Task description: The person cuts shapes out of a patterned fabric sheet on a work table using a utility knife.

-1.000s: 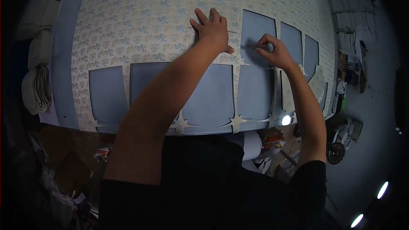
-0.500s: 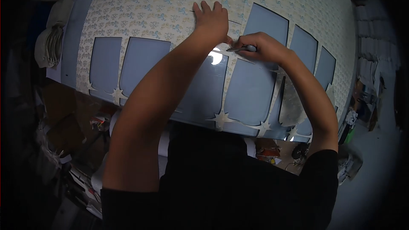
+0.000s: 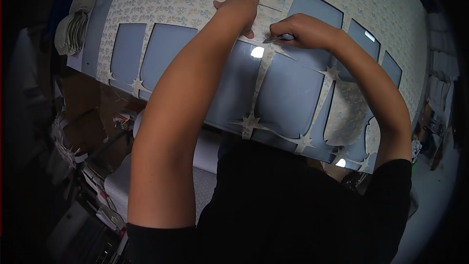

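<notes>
A cream sheet (image 3: 166,0) printed with small blue and yellow motifs covers the table, with several panel-shaped openings cut through it. My left hand (image 3: 239,11) lies on the sheet with its fingers spread, above a large opening. To its right, my right hand (image 3: 308,32) is closed round a small knife (image 3: 284,37). The knife's tip points left, at the sheet's narrow strip between openings, a little apart from my left thumb. A dark slit (image 3: 268,7) runs through the sheet to the right of my left fingers.
Blue-grey tabletop (image 3: 288,95) shows through the openings. A loose patterned piece (image 3: 344,112) lies under my right forearm. Star-shaped sheet remnants (image 3: 251,122) line the near edge. Stacked pale pieces (image 3: 73,34) are at the left, and clutter (image 3: 122,120) lies below the table.
The view has shifted, so the table sits higher in it. My left fingers have spread wider, and the gap between my left thumb and right hand has grown. The knife stays in my right hand.
</notes>
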`<action>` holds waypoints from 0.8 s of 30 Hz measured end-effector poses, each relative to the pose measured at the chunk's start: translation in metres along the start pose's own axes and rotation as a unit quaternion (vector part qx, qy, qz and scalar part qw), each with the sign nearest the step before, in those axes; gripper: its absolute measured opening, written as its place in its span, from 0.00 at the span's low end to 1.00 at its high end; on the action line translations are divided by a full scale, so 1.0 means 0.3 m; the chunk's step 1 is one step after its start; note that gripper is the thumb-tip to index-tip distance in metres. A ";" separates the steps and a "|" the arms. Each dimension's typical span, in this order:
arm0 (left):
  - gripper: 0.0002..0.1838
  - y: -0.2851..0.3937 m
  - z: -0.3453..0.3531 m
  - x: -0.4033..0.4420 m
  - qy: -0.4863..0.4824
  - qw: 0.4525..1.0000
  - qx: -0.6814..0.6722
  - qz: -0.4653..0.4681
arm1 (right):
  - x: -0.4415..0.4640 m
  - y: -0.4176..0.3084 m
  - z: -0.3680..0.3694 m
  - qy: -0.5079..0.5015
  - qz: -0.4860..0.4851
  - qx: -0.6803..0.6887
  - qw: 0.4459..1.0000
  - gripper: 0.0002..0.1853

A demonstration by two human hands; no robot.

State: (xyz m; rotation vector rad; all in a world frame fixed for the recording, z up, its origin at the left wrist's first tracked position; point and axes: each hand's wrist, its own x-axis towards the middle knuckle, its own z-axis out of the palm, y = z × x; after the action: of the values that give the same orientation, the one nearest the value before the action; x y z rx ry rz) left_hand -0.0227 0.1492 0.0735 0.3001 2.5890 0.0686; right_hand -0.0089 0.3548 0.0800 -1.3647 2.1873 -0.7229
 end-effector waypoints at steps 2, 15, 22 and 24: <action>0.66 -0.002 0.007 -0.002 0.008 1.000 0.001 0.001 | 0.004 -0.008 -0.002 -0.022 0.011 -0.010 1.000 0.10; 0.62 -0.007 0.050 -0.010 0.057 0.995 0.076 0.020 | 0.028 -0.037 0.043 0.000 -0.008 -0.125 0.992 0.12; 0.61 -0.030 0.094 0.061 0.029 0.994 0.090 0.051 | 0.042 -0.059 0.110 0.041 0.046 -0.109 0.992 0.15; 0.61 -0.033 0.103 0.088 0.025 0.994 0.093 0.056 | 0.046 -0.082 0.128 0.065 0.053 -0.098 0.992 0.15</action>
State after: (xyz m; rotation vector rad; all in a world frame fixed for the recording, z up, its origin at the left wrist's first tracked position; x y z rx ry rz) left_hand -0.0310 0.1452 0.0327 0.5191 2.6307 -0.1279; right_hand 0.0260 0.3258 0.0656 -1.3144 2.4677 -0.5852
